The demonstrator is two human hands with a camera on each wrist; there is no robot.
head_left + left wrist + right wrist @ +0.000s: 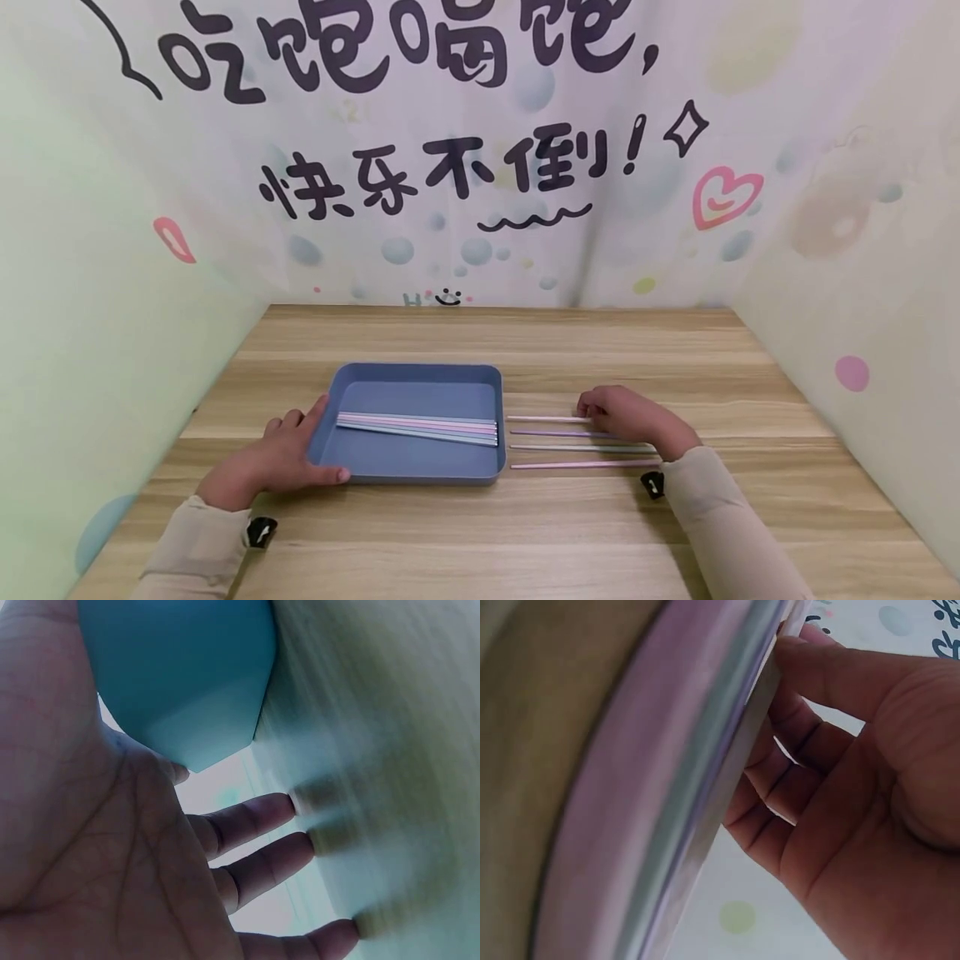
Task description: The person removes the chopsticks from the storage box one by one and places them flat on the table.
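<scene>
A shallow blue tray (pixel 420 467) stands on the wooden table, with several pale pink and green chopsticks (pixel 420 429) lying side by side inside. My left hand (pixel 281 458) rests against the tray's left side, fingers spread and thumb at the near corner; the left wrist view shows the other fingertips touching the table. Right of the tray, my right hand (pixel 626 414) pinches the farthest chopstick (pixel 543 418), a pale pink one, between thumb and fingers. Nearer lie a purple chopstick (pixel 555 433), a pale green chopstick (pixel 570 448) and a pink chopstick (pixel 577 465), roughly parallel.
The wooden table (pixel 480 533) reaches back to a white printed backdrop (pixel 450 250) with dark lettering. Pale side walls stand at the left and right edges. A small black device (pixel 261 532) sits at each wrist.
</scene>
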